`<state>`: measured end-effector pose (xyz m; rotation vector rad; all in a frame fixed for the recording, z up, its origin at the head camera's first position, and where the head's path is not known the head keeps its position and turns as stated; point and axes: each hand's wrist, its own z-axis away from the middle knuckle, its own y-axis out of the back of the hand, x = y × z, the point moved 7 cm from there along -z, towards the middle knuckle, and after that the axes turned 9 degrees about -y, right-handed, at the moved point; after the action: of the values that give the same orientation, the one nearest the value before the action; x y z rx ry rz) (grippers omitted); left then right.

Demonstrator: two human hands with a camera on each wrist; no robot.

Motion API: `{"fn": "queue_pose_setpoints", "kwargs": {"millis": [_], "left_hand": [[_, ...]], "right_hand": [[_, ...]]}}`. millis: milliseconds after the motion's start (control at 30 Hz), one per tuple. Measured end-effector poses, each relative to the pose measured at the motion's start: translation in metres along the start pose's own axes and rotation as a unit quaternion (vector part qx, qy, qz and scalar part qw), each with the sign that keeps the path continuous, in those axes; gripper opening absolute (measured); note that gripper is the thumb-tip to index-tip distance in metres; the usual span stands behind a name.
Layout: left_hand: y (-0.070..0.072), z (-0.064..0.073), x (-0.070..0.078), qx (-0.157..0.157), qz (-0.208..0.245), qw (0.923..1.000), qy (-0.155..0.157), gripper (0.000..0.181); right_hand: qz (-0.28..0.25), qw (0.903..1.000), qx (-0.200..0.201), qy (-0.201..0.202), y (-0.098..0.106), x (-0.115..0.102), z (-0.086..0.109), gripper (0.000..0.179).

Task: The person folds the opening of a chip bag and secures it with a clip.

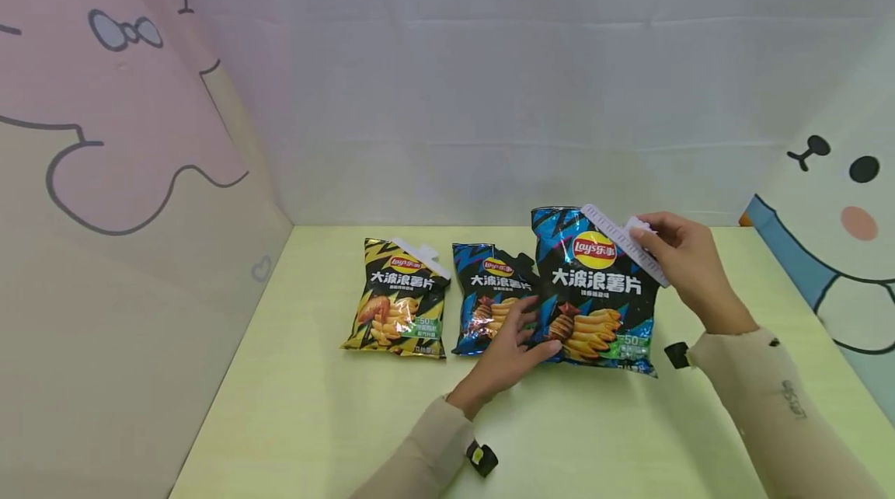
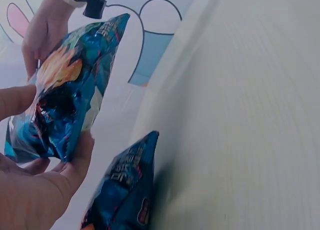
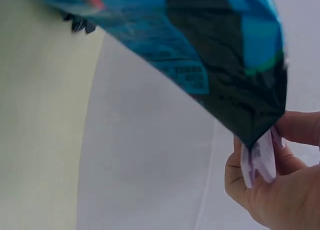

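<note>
A blue-and-black chip bag (image 1: 587, 320) is raised above the table, front facing me. Across its cut top right corner runs a white bag clip (image 1: 615, 233), which my right hand (image 1: 688, 266) pinches between thumb and fingers. The right wrist view shows the clip (image 3: 263, 160) between those fingers at the bag's corner. My left hand (image 1: 510, 359) grips the lower left edge, thumb in front and fingers behind, as the left wrist view shows. Just left of it, partly hidden by that hand, lies a smaller-looking blue chip bag (image 1: 471, 289) with a black clip (image 1: 520, 266) at its corner.
A yellow-and-black chip bag (image 1: 402, 312) lies farther left, its top right corner held by a white clip (image 1: 423, 254). All this is over a pale yellow-green table (image 1: 294, 406). A light cloth backdrop (image 1: 454, 95) rises behind, with cartoon-printed sides.
</note>
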<state>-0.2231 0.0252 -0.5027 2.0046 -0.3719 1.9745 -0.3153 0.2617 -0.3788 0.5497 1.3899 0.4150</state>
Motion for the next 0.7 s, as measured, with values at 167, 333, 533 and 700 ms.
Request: {"fn": "queue_pose_setpoints", "kwargs": {"millis": [167,333,533,700], "left_hand": [[-0.015,-0.01,0.001,0.0,0.009,1.0,0.003,0.072],[-0.032,-0.017,-0.001,0.004,0.006,0.9994,0.033,0.076],[-0.044,-0.023,-0.009,0.025,0.022,0.9975,0.062,0.076],[-0.054,-0.025,-0.015,0.037,0.052,0.9946,0.082,0.074]], "right_hand": [[0.011,0.9988,-0.018,-0.043,0.006,0.016,-0.02,0.055],[0.045,0.9959,-0.048,-0.063,0.009,0.031,-0.037,0.062],[0.059,0.9919,-0.082,-0.077,0.003,0.051,-0.056,0.063],[0.072,0.9871,-0.102,-0.1,-0.005,0.071,-0.067,0.06]]}}
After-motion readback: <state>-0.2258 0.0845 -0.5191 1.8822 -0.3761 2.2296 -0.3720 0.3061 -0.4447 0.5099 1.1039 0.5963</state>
